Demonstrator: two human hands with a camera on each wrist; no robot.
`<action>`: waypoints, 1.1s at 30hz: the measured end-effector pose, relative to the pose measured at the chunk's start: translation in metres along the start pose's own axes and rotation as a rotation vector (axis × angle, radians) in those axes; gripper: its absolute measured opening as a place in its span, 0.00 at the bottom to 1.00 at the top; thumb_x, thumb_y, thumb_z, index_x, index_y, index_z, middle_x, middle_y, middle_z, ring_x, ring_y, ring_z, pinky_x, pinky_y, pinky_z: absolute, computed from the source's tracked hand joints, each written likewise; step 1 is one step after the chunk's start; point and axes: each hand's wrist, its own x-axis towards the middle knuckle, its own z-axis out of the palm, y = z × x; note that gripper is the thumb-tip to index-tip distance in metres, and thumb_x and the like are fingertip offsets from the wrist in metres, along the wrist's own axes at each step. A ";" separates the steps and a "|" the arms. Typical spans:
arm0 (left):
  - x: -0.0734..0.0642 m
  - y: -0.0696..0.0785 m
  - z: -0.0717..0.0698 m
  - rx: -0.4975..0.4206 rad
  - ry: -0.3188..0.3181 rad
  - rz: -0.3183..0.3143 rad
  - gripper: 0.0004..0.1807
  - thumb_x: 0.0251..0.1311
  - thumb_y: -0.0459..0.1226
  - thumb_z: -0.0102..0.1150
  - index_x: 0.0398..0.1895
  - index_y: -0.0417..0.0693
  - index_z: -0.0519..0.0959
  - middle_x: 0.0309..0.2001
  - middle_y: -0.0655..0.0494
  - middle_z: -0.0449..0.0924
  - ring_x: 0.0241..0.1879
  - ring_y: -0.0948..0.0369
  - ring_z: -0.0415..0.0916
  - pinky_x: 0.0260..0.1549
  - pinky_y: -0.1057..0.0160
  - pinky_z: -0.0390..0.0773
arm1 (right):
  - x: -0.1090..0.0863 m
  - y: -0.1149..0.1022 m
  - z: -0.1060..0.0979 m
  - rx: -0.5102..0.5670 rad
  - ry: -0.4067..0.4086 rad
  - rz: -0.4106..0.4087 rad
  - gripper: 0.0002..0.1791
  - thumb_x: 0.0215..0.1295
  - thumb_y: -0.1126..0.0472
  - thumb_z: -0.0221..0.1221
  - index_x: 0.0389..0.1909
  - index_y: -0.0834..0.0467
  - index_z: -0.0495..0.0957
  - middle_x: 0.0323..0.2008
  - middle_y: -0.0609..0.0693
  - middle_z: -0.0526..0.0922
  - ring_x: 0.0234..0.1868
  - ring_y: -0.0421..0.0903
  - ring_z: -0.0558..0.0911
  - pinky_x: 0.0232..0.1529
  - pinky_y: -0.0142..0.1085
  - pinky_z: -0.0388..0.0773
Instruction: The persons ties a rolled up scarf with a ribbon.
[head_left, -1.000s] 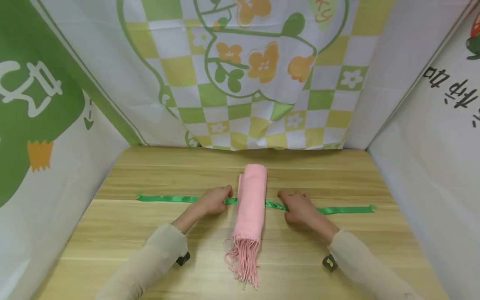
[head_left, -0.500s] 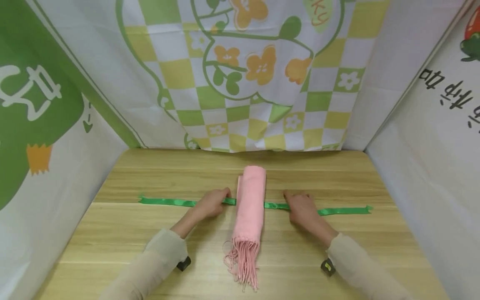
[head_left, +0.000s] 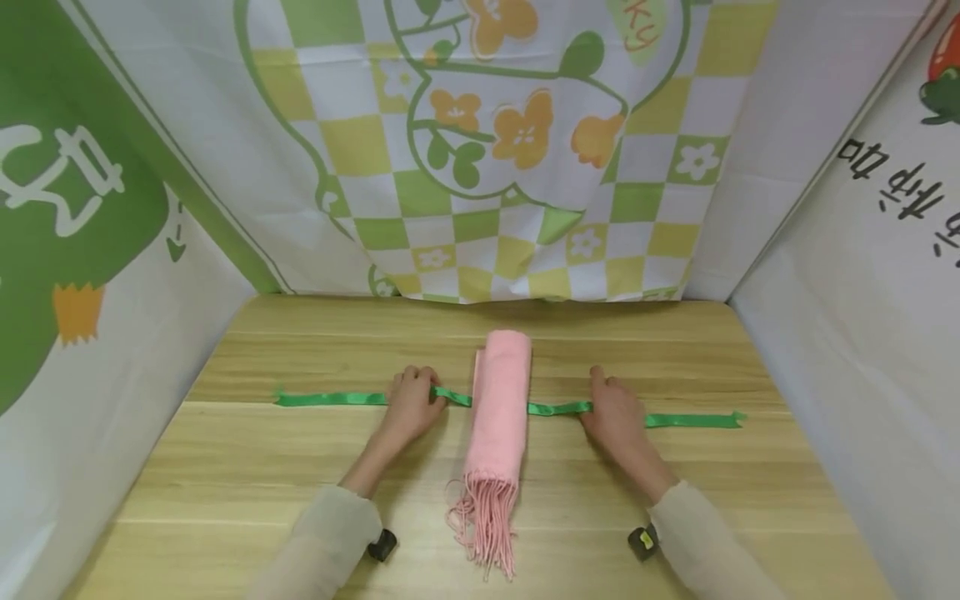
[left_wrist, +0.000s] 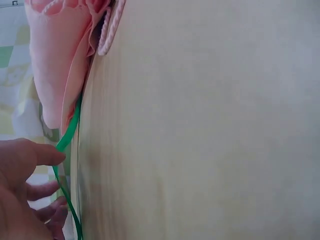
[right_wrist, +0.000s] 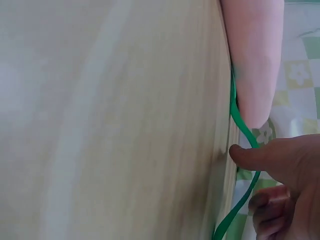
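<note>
A rolled pink scarf [head_left: 499, 408] lies lengthwise on the table, its fringe [head_left: 491, 525] toward me. Under it runs a green ribbon [head_left: 330, 400], reaching out to both sides. My left hand [head_left: 410, 406] pinches the ribbon left of the scarf; in the left wrist view the thumb [left_wrist: 50, 155] lies against it and the ribbon bows up off the wood. On the other side my right hand [head_left: 617, 412] holds the ribbon, which passes behind the thumb [right_wrist: 250, 157] in the right wrist view. Both ribbon ends lie flat beyond the hands.
The wooden table [head_left: 225, 483] is bounded by a printed checkered cloth [head_left: 517, 242] at the back and white printed panels at the left and right. Dark wrist cameras [head_left: 382, 545] hang below both cuffs.
My left hand has shifted left, away from the scarf, and my right hand slightly right. More ribbon shows between each hand and the scarf, raised on the left. The scarf stays put.
</note>
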 end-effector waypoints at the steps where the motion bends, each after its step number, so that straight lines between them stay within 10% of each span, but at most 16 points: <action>1: -0.001 -0.001 0.000 0.007 0.018 -0.007 0.16 0.56 0.39 0.68 0.44 0.39 0.76 0.47 0.39 0.74 0.49 0.43 0.70 0.48 0.45 0.67 | -0.001 0.001 -0.002 0.007 -0.008 0.020 0.33 0.50 0.64 0.72 0.54 0.67 0.66 0.24 0.59 0.77 0.21 0.52 0.75 0.15 0.41 0.70; 8: -0.008 -0.002 -0.005 -0.017 -0.032 -0.074 0.24 0.64 0.45 0.63 0.13 0.49 0.66 0.14 0.59 0.63 0.16 0.62 0.59 0.15 0.69 0.59 | -0.006 0.004 -0.007 0.052 0.014 0.119 0.34 0.58 0.52 0.71 0.52 0.68 0.63 0.13 0.50 0.69 0.13 0.47 0.69 0.11 0.35 0.60; 15: -0.015 -0.004 -0.002 -0.192 -0.118 -0.100 0.28 0.69 0.42 0.56 0.08 0.51 0.64 0.09 0.63 0.58 0.12 0.67 0.53 0.13 0.71 0.55 | -0.011 0.005 -0.003 0.274 -0.033 0.171 0.21 0.64 0.50 0.65 0.17 0.56 0.73 0.13 0.47 0.72 0.14 0.42 0.68 0.14 0.33 0.61; 20: -0.024 -0.006 -0.002 -0.561 -0.186 -0.225 0.13 0.70 0.33 0.51 0.36 0.33 0.83 0.19 0.55 0.75 0.13 0.67 0.60 0.13 0.72 0.60 | -0.019 0.001 0.003 0.654 -0.191 0.259 0.21 0.73 0.52 0.57 0.27 0.63 0.84 0.13 0.48 0.78 0.10 0.35 0.63 0.12 0.27 0.59; 25: -0.033 -0.003 0.001 -0.946 -0.252 -0.341 0.22 0.74 0.30 0.43 0.65 0.24 0.67 0.27 0.54 0.77 0.16 0.70 0.60 0.14 0.75 0.60 | -0.024 -0.009 0.008 1.163 -0.361 0.426 0.21 0.74 0.57 0.55 0.57 0.70 0.75 0.20 0.45 0.76 0.12 0.33 0.63 0.14 0.25 0.61; 33: -0.032 0.006 0.014 -1.379 -0.181 -0.470 0.12 0.74 0.31 0.45 0.52 0.30 0.71 0.25 0.59 0.74 0.18 0.70 0.62 0.18 0.76 0.63 | -0.022 -0.021 0.011 1.692 -0.398 0.540 0.14 0.77 0.62 0.51 0.27 0.53 0.72 0.19 0.40 0.71 0.13 0.31 0.58 0.14 0.23 0.53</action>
